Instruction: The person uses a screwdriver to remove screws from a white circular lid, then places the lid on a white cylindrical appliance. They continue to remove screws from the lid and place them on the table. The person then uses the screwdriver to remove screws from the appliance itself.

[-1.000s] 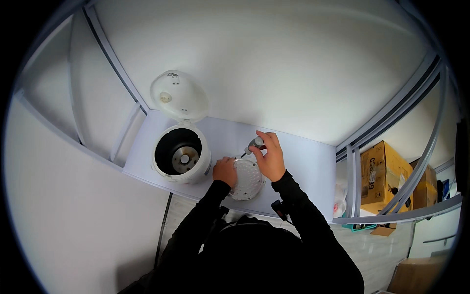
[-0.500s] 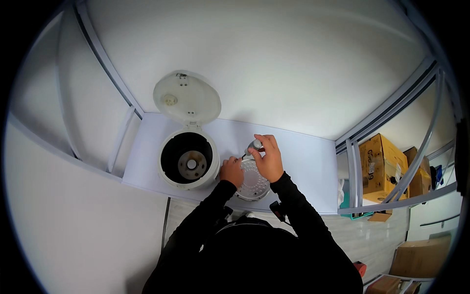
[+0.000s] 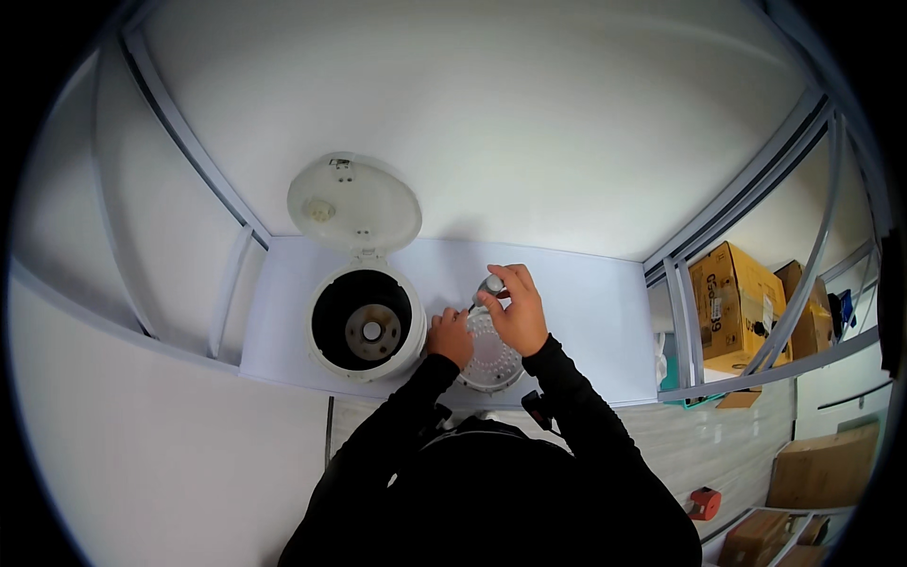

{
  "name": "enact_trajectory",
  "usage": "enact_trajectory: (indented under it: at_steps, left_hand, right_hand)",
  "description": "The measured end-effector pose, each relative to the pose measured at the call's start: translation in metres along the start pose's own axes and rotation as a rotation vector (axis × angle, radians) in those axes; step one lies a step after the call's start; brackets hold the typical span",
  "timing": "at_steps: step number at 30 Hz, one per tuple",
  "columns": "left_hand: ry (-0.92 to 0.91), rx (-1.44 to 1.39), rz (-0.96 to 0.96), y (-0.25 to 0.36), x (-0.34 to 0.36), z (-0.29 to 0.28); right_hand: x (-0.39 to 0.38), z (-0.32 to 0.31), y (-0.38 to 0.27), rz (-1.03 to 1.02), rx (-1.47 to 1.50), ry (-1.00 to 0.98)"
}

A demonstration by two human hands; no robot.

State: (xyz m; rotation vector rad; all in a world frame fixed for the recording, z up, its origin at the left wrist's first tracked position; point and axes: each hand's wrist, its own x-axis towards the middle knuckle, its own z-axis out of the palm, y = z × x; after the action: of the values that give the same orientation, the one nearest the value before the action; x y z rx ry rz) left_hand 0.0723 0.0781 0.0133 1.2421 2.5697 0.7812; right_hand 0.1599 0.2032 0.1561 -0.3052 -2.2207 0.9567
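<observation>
My right hand (image 3: 512,312) is closed around a grey-handled screwdriver (image 3: 488,289), held over the far left edge of a round white perforated plate (image 3: 491,352). My left hand (image 3: 451,336) grips that plate's left side with curled fingers, close to the screwdriver's lower end, whose tip is too small to make out. Just left of my hands stands a white rice cooker (image 3: 327,363), open, its dark interior showing a round metal heater plate (image 3: 365,340). The oval lid (image 3: 359,198) is raised behind it on its hinge.
Everything sits on a pale worktop (image 3: 605,331) against a white back wall, framed by metal posts. To the right are cardboard boxes (image 3: 720,305), a teal crate (image 3: 673,376) and a red object (image 3: 705,503) on the floor. My dark-sleeved forearms rise from the lower edge.
The whole view has shifted slightly, bringing more floor at lower right into sight. My hands keep their hold on the screwdriver and plate, with only slight movement in the right fingers.
</observation>
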Motion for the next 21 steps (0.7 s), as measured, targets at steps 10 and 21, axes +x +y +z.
enact_trajectory:
  at_steps: [10, 21]
  left_hand:
    - [-0.029, 0.037, -0.008, -0.005, 0.001, 0.005]
    - [-0.074, 0.013, -0.036, -0.004, 0.0, 0.004]
  right_hand:
    - [0.004, 0.001, -0.002, 0.036, -0.015, 0.035]
    - [0.012, 0.003, -0.006, 0.07, -0.167, -0.036]
